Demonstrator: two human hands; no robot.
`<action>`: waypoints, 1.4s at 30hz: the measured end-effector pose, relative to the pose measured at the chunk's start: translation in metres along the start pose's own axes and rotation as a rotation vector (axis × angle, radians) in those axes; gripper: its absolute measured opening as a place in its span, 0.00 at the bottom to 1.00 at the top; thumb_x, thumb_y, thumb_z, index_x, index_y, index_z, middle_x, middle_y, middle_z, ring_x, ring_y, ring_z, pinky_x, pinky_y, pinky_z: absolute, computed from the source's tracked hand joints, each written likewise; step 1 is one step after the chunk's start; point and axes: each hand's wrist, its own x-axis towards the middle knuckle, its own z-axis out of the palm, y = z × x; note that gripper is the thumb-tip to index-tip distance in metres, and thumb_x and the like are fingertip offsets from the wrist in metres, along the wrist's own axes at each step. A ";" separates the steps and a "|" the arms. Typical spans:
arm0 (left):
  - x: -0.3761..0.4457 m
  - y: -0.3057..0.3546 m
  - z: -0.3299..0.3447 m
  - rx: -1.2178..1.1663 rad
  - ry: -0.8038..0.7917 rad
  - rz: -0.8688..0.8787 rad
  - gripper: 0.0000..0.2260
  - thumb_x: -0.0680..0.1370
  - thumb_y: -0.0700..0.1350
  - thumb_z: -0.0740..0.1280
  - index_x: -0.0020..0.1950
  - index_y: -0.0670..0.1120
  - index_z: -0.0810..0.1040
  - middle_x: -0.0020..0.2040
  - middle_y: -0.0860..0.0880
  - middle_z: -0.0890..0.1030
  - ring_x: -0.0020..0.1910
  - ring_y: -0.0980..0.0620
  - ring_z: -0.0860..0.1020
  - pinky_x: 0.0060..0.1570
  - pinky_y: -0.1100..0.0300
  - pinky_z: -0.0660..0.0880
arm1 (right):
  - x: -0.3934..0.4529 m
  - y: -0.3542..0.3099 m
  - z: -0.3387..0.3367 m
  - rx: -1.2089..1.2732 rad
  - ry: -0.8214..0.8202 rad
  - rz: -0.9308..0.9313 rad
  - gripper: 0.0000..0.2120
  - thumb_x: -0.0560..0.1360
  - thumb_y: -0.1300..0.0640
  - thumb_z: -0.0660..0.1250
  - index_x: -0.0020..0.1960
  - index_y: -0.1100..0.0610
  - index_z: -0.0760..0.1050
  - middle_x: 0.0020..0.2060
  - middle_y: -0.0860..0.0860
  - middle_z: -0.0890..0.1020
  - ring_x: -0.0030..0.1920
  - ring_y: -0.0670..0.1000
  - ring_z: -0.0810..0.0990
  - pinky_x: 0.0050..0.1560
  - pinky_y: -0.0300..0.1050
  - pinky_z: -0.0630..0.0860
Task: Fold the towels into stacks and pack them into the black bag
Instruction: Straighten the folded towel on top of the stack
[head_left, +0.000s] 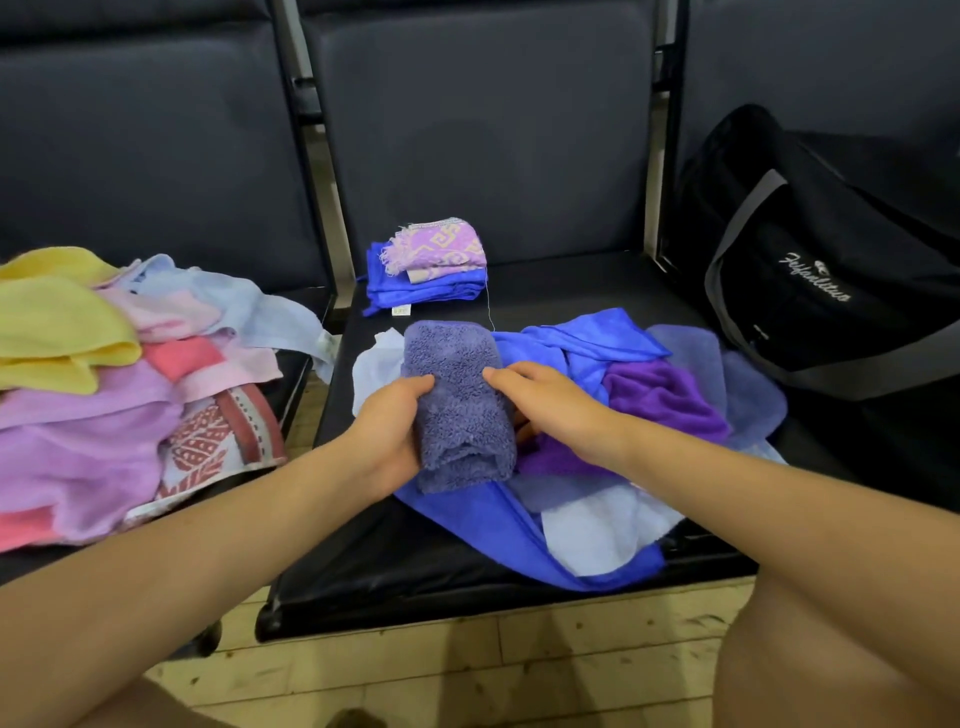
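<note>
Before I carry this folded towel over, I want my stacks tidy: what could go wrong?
The folded grey-blue towel is thick, and the left hand and right hand grip only its sides, so it may spring open. The small stack sits near the seat's edge and could topple.

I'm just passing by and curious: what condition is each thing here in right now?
slate-blue towel: folded, gripped by both hands
left hand: grips the towel's left side
right hand: holds its right side
small stack: folded, on the seat
blue pile: unfolded
pastel pile: unfolded
black bag: upright on the seat
</note>
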 end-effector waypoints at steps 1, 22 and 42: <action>0.004 -0.003 0.000 0.137 0.025 0.095 0.11 0.83 0.43 0.55 0.60 0.43 0.74 0.57 0.42 0.81 0.54 0.45 0.80 0.53 0.49 0.76 | 0.000 0.000 0.000 0.013 0.000 0.000 0.14 0.79 0.45 0.62 0.49 0.57 0.76 0.41 0.53 0.80 0.40 0.53 0.79 0.42 0.48 0.77; 0.017 -0.009 -0.022 0.625 0.215 0.278 0.13 0.82 0.46 0.58 0.65 0.46 0.73 0.61 0.47 0.76 0.60 0.47 0.75 0.63 0.50 0.70 | -0.005 0.002 0.006 -0.106 -0.094 0.001 0.11 0.75 0.45 0.69 0.38 0.48 0.73 0.36 0.39 0.78 0.37 0.38 0.76 0.34 0.31 0.68; 0.001 0.039 0.018 0.002 -0.278 0.198 0.12 0.79 0.51 0.63 0.56 0.47 0.80 0.53 0.46 0.84 0.53 0.51 0.82 0.50 0.58 0.78 | -0.020 -0.037 -0.038 0.384 -0.195 -0.064 0.15 0.73 0.68 0.62 0.58 0.60 0.76 0.55 0.59 0.82 0.53 0.57 0.79 0.59 0.53 0.74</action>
